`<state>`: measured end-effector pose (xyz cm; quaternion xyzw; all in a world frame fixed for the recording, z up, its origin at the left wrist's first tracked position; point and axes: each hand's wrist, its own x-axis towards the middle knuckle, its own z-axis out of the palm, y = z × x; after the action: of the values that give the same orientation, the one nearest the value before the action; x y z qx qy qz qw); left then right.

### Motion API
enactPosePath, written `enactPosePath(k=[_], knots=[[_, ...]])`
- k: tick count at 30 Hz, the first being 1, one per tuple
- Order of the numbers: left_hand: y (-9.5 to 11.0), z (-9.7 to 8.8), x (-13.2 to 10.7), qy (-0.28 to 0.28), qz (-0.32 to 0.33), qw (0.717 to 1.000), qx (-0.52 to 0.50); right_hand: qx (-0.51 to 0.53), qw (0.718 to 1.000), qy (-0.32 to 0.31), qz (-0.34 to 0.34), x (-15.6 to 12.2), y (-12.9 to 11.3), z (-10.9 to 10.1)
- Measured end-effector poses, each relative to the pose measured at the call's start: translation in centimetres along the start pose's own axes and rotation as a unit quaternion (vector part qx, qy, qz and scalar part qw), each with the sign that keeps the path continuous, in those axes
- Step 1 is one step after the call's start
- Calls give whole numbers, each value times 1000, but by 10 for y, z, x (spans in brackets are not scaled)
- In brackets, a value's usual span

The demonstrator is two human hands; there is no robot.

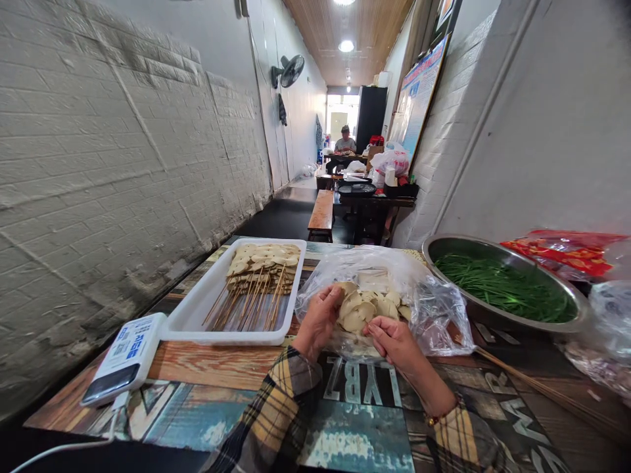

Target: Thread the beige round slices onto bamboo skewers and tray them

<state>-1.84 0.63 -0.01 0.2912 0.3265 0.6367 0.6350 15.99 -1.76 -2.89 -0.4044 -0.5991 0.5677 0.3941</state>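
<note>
The bench (211, 358) has a patchwork, wood-patterned top with pale letters. Directly on it lie a device (125, 358), a white tray (221, 337), a clear bag (446, 322), sticks (547, 385) and a steel bowl (566, 324).

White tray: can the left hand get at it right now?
Likely yes: the white tray is open-topped and just beside the left hand, with only the edge of the plastic bag between. That hand seems to be pinching pale slices, though.

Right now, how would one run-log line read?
left hand: touching thin, pale, round slices | right hand: at same slices | white rectangular plastic tray: skewered slices
</note>
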Motion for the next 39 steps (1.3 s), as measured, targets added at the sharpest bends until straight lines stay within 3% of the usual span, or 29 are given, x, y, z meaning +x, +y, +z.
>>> enactPosePath(k=[8, 13, 20, 39], knots=[[0, 3, -4, -45, -53, 997, -21, -27, 1000, -5, -10, 1, -5, 6], [2, 0, -1, -18, -18, 1000, -12, -85, 996, -4, -17, 0, -2, 4], [5, -6, 2, 9, 18, 1000, -5, -171, 982, 6, -85, 0, 1, 1], [-1, 3, -1, 3, -5, 1000, 26, -196, 973, 52, -113, -2, -2, 8]])
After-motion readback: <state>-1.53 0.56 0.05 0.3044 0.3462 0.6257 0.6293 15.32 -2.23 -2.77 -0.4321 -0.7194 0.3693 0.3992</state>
